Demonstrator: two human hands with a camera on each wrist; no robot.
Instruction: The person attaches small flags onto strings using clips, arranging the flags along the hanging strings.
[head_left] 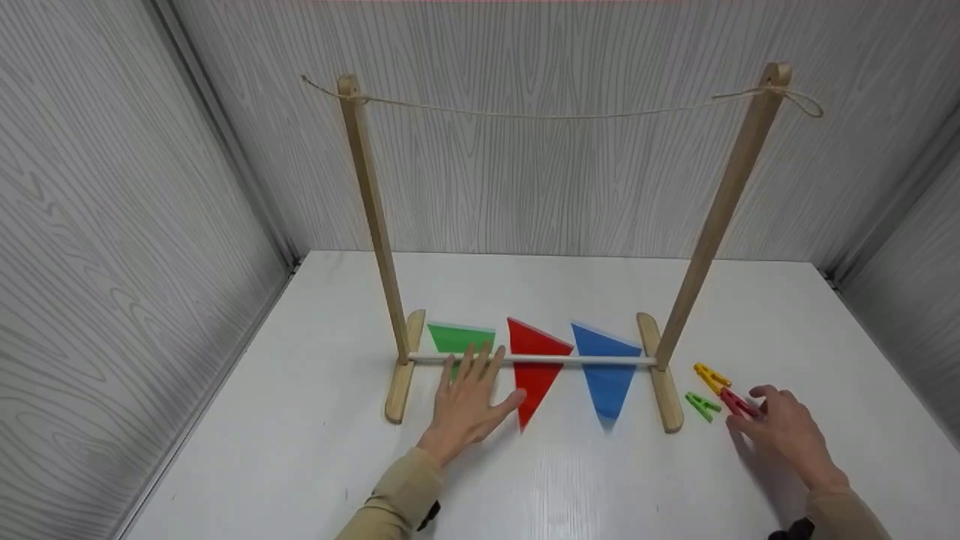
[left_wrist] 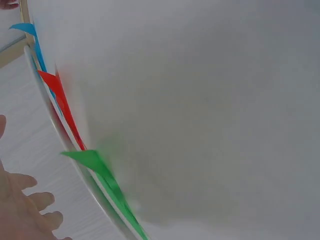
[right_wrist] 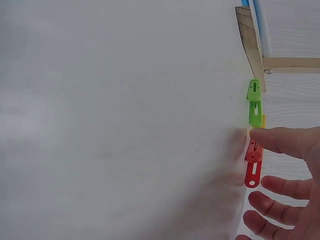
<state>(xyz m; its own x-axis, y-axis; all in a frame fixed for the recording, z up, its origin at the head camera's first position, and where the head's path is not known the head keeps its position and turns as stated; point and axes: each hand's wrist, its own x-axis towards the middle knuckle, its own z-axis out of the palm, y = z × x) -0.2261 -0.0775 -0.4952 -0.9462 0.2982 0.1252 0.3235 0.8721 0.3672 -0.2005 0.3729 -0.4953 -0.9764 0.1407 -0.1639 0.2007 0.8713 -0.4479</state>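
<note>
My left hand (head_left: pixel 466 409), fingers spread, reaches over the lower part of a green triangular flag (head_left: pixel 457 337). In the left wrist view its fingertips stand apart from the flag. A red flag (head_left: pixel 536 367) and a blue flag (head_left: pixel 609 367) lie to its right, all three crossed by a white rod (head_left: pixel 540 359). Over on the right, my right hand (head_left: pixel 787 431) has its thumb and fingers parted around a red clothespin (right_wrist: pixel 253 162). The thumb tip overlaps the near end of that clothespin in the right wrist view. Beside it lie a green clothespin (head_left: pixel 703 406) and a yellow clothespin (head_left: pixel 711 377).
Two upright wooden posts (head_left: pixel 375 217) stand on wooden feet (head_left: pixel 660 390), joined low down by the rod. A thin string (head_left: pixel 540 117) is tied between their tops and sags slightly. Grey wood-grain panels (head_left: pixel 525 187) enclose the white table (head_left: pixel 300 450) at back and sides.
</note>
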